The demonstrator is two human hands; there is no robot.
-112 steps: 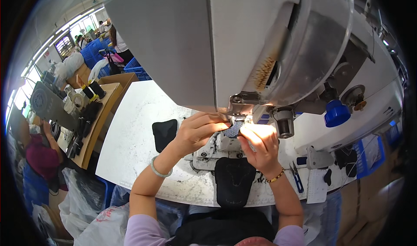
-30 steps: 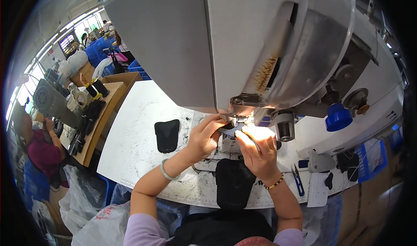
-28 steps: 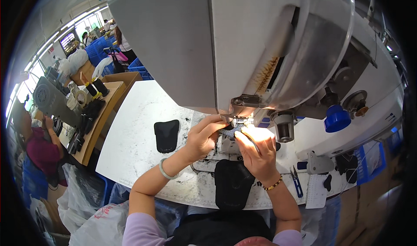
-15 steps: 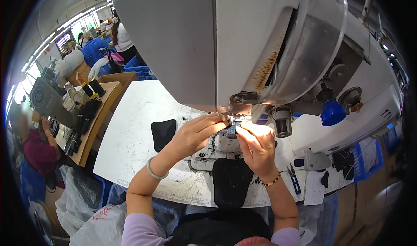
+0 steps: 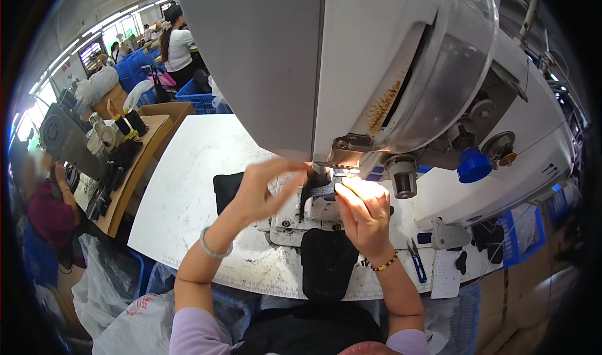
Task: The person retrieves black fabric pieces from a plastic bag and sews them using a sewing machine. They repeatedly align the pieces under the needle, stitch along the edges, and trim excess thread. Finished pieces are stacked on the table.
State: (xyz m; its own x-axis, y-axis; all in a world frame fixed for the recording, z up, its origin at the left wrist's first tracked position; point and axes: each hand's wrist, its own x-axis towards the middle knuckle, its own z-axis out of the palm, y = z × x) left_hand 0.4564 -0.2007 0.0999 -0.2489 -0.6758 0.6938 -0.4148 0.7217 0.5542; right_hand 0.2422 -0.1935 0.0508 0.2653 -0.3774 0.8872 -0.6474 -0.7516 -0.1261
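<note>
A large white sewing machine (image 5: pixel 263 66) leans over the work, its lamp lighting the needle area. Under its head lies a small grey-and-black fabric piece (image 5: pixel 323 191), partly hidden by my fingers. My right hand (image 5: pixel 369 220) pinches the right end of this piece. To the left of it, my left hand (image 5: pixel 260 192) is slightly blurred, thumb and fingers apart, with nothing visible in it. A black shaped piece (image 5: pixel 327 264) hangs over the table's front edge between my forearms. Another black piece (image 5: pixel 227 189) lies behind my left hand.
Thread snips (image 5: pixel 417 261) and a white card (image 5: pixel 446 275) lie right of my right forearm on the white table (image 5: pixel 172 185). A blue basket (image 5: pixel 523 233) stands at the right. At left are a wooden bench (image 5: pixel 135 176) with thread cones, plastic bags (image 5: pixel 135 317) and a seated person.
My left hand has let go of the fabric piece and moved a little left, its fingers spreading. The right hand keeps its pinch. The whole view has shifted slightly.
</note>
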